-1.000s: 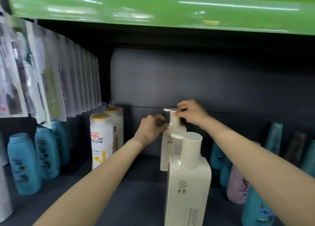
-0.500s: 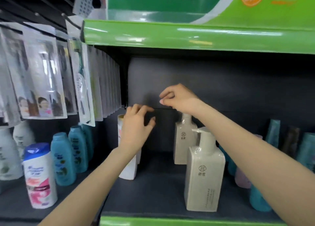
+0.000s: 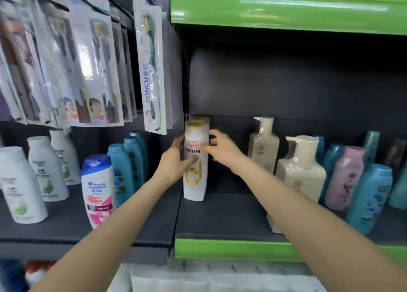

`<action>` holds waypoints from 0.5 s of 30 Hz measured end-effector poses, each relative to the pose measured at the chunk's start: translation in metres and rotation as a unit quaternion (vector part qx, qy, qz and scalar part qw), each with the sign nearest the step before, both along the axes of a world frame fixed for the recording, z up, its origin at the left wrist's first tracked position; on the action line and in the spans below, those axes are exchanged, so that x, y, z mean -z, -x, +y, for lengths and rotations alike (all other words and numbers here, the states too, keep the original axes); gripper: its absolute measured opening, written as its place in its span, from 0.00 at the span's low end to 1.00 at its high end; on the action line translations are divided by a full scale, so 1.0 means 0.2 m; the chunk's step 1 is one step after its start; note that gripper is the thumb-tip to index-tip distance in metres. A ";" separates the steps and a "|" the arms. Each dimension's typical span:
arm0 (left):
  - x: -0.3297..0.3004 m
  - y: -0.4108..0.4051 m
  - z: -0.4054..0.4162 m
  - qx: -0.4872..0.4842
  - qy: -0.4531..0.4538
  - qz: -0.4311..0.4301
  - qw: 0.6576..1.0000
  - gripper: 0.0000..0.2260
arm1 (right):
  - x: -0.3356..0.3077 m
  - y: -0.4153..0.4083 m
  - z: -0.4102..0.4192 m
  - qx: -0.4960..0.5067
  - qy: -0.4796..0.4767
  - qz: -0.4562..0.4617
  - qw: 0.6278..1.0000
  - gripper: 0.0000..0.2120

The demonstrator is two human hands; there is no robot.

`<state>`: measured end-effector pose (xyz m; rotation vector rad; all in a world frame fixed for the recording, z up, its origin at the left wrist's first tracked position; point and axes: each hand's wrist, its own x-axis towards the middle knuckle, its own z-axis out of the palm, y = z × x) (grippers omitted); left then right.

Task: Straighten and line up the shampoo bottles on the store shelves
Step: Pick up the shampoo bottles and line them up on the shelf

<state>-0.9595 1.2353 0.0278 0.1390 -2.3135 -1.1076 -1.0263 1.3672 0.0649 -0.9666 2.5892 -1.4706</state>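
Left hand (image 3: 174, 159) and right hand (image 3: 220, 147) both grip the smooth, gold-capped white Pantene bottle (image 3: 196, 172), upright.

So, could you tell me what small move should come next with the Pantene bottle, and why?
Probably ease the front Pantene bottle back until it lines up with the one behind: both the left hand and right hand already grip it, and it stands upright.
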 end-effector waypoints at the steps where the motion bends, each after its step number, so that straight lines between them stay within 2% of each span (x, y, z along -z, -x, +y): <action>1: 0.01 0.01 -0.02 0.009 -0.008 -0.005 1.000 0.30 | 0.02 0.00 -0.02 0.002 0.016 -0.019 1.000 0.27; 4: 0.05 0.02 -0.03 0.027 -0.033 0.006 0.999 0.32 | 0.06 0.01 -0.07 0.019 0.055 -0.044 0.997 0.26; 10: 0.07 0.00 -0.05 0.035 -0.045 0.039 0.998 0.32 | 0.09 -0.03 -0.07 0.020 0.137 -0.029 0.990 0.18; 15: 0.12 -0.09 -0.02 0.060 -0.019 0.020 0.998 0.36 | 0.13 -0.10 -0.01 0.020 0.203 -0.059 0.977 0.15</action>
